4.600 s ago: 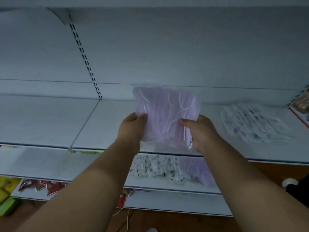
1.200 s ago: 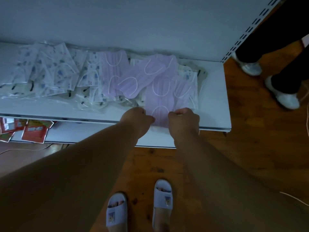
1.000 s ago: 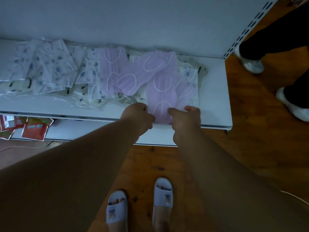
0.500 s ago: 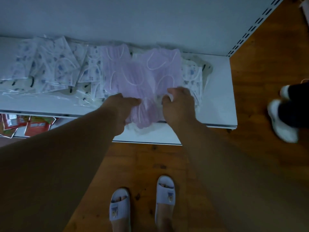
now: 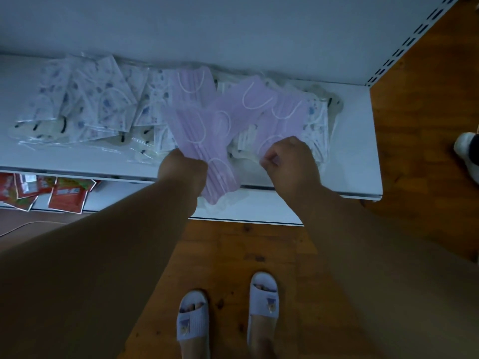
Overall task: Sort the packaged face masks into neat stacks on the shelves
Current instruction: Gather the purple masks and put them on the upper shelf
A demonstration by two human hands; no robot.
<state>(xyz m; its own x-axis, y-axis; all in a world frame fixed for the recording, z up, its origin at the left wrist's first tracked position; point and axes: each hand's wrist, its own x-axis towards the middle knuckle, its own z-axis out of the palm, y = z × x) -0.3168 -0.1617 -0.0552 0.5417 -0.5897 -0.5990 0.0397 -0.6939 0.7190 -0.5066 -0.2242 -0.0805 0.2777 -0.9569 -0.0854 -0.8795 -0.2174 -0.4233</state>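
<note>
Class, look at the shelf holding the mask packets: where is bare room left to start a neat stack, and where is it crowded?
Bare white shelf lies at the right end, between the patterned packets and the perforated upright. A narrow bare strip runs along the front edge at left. The middle is crowded: overlapping purple mask packets, with the left hand and right hand each gripping one.

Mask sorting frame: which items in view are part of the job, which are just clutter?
Job:
left hand, gripping a purple mask pack
right hand, pinching another purple pack
patterned white mask packs
shelf

Clutter:
red packets on the lower shelf
slippers
</note>
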